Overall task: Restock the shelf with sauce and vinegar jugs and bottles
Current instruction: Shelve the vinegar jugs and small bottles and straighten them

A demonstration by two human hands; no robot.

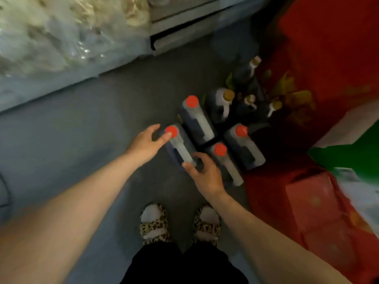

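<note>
A person stands over a cluster of dark jugs and bottles on a grey floor (102, 124), both bare arms reaching down toward the nearest jug (180, 148), a dark container with a red cap (171, 131) and a pale handle (182, 149). The handle runs lengthwise from the cap toward the person's feet, so the jug's long axis points roughly back at the body.

The left hand (146, 141) sits at the cap end, on the jug's left side, fingers loosely spread with a fingertip at the cap's edge; blur leaves it unclear whether it presses or merely touches. The right hand (202, 174) is at the handle's near end, fingers half-curled around it but apparently not yet closed. It looks the better placed to lift.

Three more red-capped jugs (198, 121) stand just right of and beyond that jug, one almost touching it. Farther beyond are gold-capped bottles (249, 99). Red packaging (320, 58) crowds the right side. Left of the jug, plastic-wrapped goods (61, 33) fill a low shelf. Leopard-print slippers (155, 224) show below.
</note>
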